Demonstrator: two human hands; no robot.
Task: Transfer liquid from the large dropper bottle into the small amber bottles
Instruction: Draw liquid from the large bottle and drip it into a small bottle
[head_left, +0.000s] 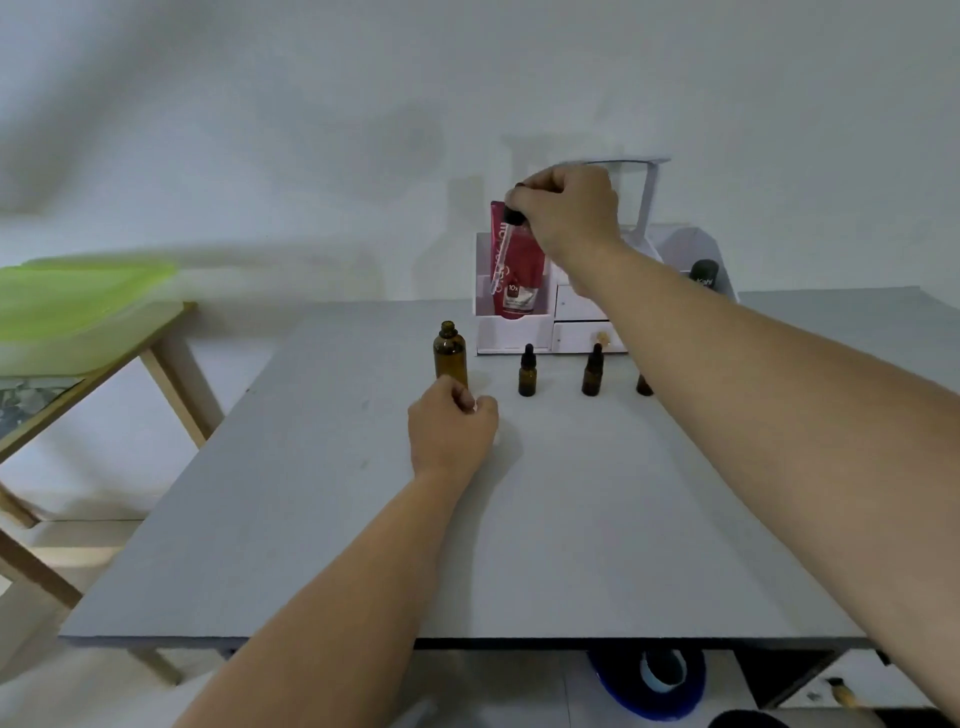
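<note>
Grey table bears uncapped amber bottle; right grip pinches dropper, left grip fisted.

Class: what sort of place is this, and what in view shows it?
Probably a home work corner, not a laboratory: a plain grey table, a white desk organiser holding a red pouch, a wooden side table alongside.

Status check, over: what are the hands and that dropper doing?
Right hand pinches dropper, raised above table. Left hand curled by open large bottle. Two small bottles capped; third behind forearm.
</note>
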